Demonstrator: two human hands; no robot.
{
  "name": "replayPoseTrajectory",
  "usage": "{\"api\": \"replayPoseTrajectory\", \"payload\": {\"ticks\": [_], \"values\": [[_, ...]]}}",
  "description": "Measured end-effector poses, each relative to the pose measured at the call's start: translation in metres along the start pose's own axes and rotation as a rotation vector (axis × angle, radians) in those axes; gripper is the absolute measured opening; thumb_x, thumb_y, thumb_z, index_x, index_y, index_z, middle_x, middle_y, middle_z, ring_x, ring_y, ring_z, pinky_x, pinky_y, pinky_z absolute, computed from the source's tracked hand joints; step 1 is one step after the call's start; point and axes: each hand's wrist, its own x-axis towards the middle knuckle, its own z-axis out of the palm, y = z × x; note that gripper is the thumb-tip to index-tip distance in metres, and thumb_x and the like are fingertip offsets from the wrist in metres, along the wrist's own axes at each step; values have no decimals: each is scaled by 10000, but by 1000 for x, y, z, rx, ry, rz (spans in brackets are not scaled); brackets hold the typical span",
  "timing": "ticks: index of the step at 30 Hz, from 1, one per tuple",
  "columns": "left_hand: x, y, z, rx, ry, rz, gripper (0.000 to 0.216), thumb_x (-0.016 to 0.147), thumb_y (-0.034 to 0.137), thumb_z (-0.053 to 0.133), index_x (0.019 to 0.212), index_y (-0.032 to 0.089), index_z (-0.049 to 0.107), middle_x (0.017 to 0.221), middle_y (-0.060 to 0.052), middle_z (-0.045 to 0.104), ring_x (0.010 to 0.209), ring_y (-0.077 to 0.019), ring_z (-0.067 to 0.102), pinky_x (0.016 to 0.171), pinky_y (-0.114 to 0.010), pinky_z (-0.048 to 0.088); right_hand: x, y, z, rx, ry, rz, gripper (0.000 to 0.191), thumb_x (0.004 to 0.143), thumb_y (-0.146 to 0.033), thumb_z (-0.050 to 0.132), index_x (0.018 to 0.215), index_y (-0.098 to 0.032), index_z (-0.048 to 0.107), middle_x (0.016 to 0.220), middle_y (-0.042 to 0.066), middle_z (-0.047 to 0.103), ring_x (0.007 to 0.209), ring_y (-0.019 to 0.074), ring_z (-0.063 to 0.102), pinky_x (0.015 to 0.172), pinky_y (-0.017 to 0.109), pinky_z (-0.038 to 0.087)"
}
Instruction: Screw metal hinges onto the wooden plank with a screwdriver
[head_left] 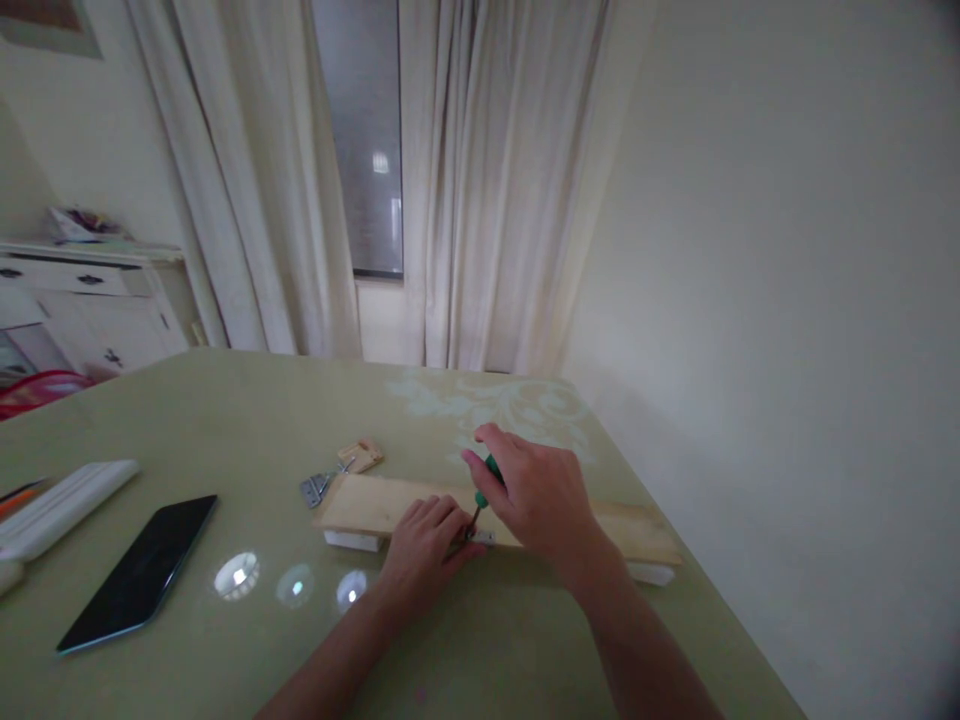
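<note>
A long pale wooden board (375,503) lies across the green table (225,420), raised on small white blocks (352,541). My right hand (536,495) is closed round a green-handled screwdriver (489,480), its tip pointing down at a small metal hinge (480,538) on the board's near edge. My left hand (424,550) rests on the board next to that hinge, fingers curled and pressing down, steadying it.
A metal hinge (316,488) and a small wooden piece (361,456) lie at the board's left end. A dark phone (142,570) and a white moulded strip (64,505) lie at left. Curtains, a window and a white dresser (90,310) stand behind.
</note>
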Motion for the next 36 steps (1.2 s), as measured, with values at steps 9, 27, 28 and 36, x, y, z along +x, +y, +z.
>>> {"api": "replayPoseTrajectory", "payload": {"ticks": [9,27,28,36], "values": [[-1,-1,3,-8,13,-3,213,951,435,724,972,237,649,972,-28,679,877,-228,578,778,-359,397,-6,0,-7,122,-38,-93,274,1090,-320,403,1294,-242,567,1131,51,730,958,209,694,758,297,413],[1,2,2,12,28,3,219,931,419,751,937,230,640,947,-22,674,853,-221,575,768,-349,386,16,9,-26,-130,-168,-162,247,968,-470,663,999,-225,671,1015,55,752,864,218,697,661,296,382],[1,2,3,12,28,4,214,931,412,752,936,231,639,945,-21,672,855,-223,575,769,-350,383,21,9,-27,-146,-214,-242,228,971,-445,665,1025,-224,678,1050,62,756,880,219,704,670,297,396],[1,2,1,-5,25,11,209,941,405,747,936,229,633,942,-13,665,861,-225,575,778,-351,375,53,1,-48,-345,-533,-338,478,893,-545,748,1222,-220,626,1049,103,785,897,278,739,614,296,420]]}}
